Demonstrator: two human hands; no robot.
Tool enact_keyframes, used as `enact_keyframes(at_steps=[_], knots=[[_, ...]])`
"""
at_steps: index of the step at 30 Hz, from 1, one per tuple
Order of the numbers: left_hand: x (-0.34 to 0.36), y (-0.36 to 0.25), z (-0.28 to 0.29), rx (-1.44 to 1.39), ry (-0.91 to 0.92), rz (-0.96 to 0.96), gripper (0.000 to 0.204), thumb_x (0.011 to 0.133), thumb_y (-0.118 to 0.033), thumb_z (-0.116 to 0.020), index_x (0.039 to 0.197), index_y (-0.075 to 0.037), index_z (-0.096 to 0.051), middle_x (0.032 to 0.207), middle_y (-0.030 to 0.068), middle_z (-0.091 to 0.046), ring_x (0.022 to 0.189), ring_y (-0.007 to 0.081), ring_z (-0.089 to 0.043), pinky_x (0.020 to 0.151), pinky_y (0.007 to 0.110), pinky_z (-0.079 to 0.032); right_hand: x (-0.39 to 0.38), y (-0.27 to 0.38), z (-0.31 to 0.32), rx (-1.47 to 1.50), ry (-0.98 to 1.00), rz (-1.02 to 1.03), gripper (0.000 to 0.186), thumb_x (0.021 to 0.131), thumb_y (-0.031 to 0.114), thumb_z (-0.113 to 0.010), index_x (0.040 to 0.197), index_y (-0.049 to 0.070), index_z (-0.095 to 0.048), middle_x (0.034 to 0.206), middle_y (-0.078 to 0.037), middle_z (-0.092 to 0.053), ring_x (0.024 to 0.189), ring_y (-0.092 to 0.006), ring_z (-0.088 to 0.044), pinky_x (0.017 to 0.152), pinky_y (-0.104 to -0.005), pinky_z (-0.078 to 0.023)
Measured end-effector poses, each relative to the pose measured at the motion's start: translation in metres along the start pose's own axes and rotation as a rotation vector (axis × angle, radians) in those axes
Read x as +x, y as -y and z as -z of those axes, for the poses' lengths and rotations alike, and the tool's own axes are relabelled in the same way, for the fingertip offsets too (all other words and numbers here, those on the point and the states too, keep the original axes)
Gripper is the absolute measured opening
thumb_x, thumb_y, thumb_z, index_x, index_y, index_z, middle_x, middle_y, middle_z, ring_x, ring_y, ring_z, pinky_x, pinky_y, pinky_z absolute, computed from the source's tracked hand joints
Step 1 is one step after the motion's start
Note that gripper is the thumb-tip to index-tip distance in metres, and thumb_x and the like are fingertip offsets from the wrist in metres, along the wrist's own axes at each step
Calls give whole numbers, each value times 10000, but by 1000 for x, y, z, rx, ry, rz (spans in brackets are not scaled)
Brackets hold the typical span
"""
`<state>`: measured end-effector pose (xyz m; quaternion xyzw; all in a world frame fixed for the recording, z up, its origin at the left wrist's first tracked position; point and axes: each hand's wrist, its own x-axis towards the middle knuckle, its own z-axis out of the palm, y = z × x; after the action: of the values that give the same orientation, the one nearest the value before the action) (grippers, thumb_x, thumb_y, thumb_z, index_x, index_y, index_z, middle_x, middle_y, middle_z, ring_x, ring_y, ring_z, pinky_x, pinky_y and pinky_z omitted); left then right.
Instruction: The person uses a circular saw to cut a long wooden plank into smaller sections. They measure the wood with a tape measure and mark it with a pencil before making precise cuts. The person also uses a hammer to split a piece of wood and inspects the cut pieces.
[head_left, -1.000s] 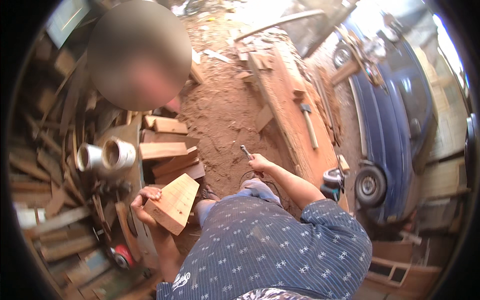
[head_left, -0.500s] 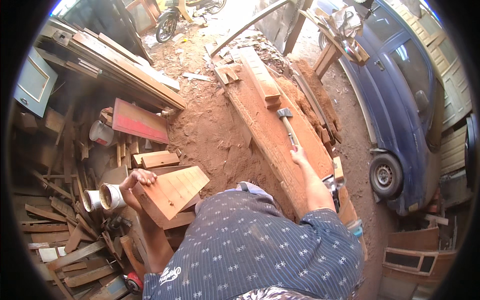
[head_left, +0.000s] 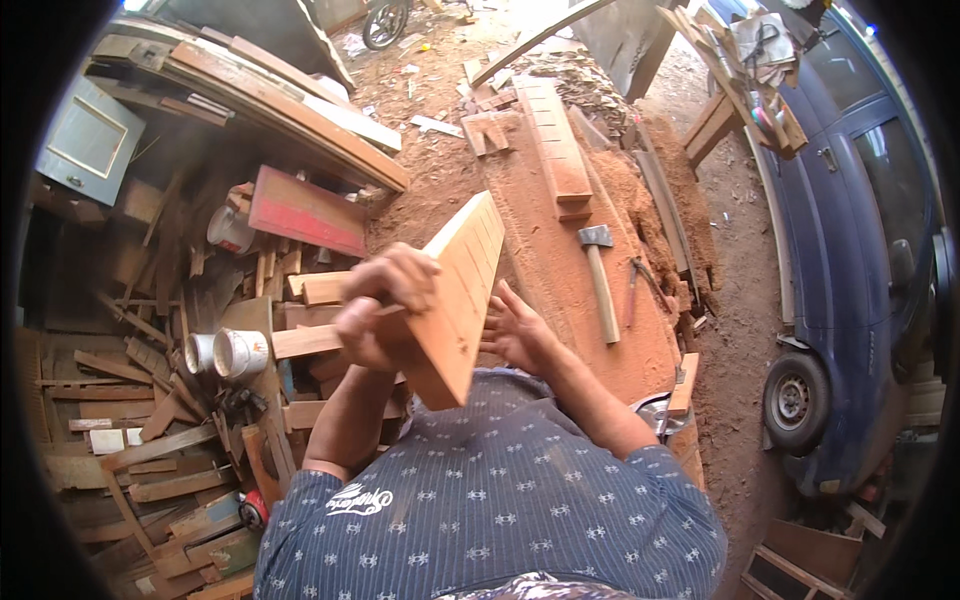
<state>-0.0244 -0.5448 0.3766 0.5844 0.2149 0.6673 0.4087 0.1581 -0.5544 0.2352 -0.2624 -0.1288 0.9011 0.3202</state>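
In front of my chest a thick wooden beam [head_left: 455,310] with several cut lines across its face is raised on a slant. My left hand [head_left: 385,305] is closed around its left edge. On the beam's other side my right hand [head_left: 520,330] has its fingers spread; some fingertips are hidden behind the beam, so I cannot tell whether they touch it. Beyond that hand, a hatchet [head_left: 602,290] lies on the sawdust-covered workbench [head_left: 560,270]. A thin reddish-handled tool [head_left: 632,290] is beside it.
A second marked beam [head_left: 555,150] lies at the bench's far end, near a notched block [head_left: 490,133]. Scrap wood [head_left: 150,420] and white buckets [head_left: 242,352] crowd the left. Stacked planks [head_left: 290,100] stand far left. A blue car [head_left: 840,200] is parked at the right.
My right hand has left the hatchet's handle on the bench and come back beside the beam. My left hand has lifted the beam up and rightward, tilting it steeper. The view has shifted.
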Motion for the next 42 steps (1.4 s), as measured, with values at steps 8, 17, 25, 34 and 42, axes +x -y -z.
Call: enact_keyframes(at_steps=[8,17,25,34,42], knots=[[-18,68,-62,295,212,-94,170,775,-224,-604,760,-63,-549,755,80,-605,791,257,-577,881,437,-473,21,68,60,231,-101,311,394,1076,287,-545,1301,-35,-575,1151,-178,-696,984,-236,-709,859,-353,-598],[-94,114,-38,581,-45,367,413,863,-207,-698,1229,-23,-642,1390,199,-548,1280,340,-539,1072,455,-446,73,240,84,-794,-623,477,519,1039,355,-607,1377,-31,-527,1195,-133,-693,946,-215,-713,815,-355,-629],[-222,163,70,707,-388,764,301,944,-205,-712,1176,-13,-694,1143,101,-694,998,188,-686,873,312,-551,179,259,307,-1448,-907,314,556,937,458,-635,1178,-41,-694,1172,-217,-711,989,-276,-713,864,-442,-561],[-436,148,188,304,-1101,1306,347,986,-412,-667,1079,-80,-704,801,-25,-637,610,85,-544,523,271,-441,119,27,299,-994,-684,-122,390,984,330,-684,1216,16,-672,877,-38,-629,713,-129,-599,593,-297,-510],[-539,109,265,473,-1255,1357,363,967,-368,-629,907,-32,-751,794,53,-704,723,158,-625,678,370,-501,50,-97,263,-1257,-533,-554,331,984,277,-668,1108,-29,-680,970,-117,-696,740,-215,-669,603,-366,-542]])
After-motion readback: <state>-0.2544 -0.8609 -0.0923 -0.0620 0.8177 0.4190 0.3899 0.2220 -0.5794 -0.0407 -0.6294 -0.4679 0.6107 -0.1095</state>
